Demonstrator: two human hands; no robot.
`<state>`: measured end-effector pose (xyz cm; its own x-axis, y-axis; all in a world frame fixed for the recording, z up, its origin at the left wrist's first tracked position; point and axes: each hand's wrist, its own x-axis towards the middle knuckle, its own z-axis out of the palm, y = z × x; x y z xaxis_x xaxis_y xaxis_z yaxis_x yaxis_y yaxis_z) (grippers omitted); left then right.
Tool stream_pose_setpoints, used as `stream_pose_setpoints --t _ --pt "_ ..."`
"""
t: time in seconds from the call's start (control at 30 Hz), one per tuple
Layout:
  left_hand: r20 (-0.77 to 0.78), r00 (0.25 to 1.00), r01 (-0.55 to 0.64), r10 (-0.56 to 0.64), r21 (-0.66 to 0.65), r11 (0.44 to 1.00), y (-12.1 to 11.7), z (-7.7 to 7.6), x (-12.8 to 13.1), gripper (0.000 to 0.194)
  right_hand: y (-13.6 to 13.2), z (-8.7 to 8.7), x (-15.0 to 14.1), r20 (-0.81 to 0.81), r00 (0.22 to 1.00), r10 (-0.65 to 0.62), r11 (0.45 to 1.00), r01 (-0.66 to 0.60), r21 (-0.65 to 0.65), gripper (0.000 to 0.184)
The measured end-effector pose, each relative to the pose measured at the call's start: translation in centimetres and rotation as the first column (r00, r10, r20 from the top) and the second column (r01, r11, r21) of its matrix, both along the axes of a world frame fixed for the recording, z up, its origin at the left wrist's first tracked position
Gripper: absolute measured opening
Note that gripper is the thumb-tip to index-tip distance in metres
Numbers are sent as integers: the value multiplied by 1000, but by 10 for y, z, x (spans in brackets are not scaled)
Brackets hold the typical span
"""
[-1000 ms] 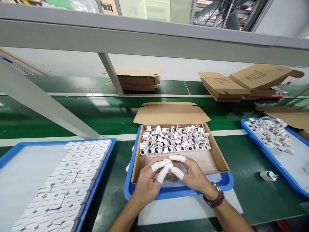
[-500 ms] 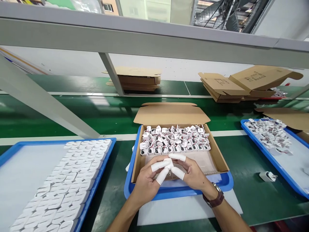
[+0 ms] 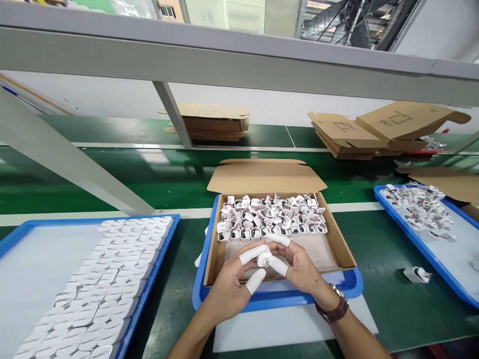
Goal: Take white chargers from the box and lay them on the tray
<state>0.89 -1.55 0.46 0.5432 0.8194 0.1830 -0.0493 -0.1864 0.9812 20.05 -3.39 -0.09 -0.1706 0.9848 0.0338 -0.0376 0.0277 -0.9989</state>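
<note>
My left hand and my right hand meet over the near edge of an open cardboard box. White finger cots cover the fingertips. Together they pinch one small white charger part. The back half of the box holds rows of white charger parts with red wires. The front half shows bare liner. The box rests in a blue tray. A brown-strapped watch is on my right wrist.
A blue tray at the left holds rows of white shells. Another blue tray at the right holds loose wired parts. A single white plug lies on the green belt. Flat cartons and a slanted metal frame post stand behind.
My left thumb has dropped below the part and my hands have shifted slightly forward over the box. The part stays pinched between both hands.
</note>
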Motion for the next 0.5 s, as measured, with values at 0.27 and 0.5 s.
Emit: stream_pose_setpoints --t 0.27,0.5 --pt "-69 974 -211 215 59 976 -3 -16 6 42 0 7 2 -17 1000 25 998 -26 -64 43" --pt "-139 961 -249 241 -42 968 -1 -15 4 47 4 1 5 -15 998 -59 994 57 -93 45"
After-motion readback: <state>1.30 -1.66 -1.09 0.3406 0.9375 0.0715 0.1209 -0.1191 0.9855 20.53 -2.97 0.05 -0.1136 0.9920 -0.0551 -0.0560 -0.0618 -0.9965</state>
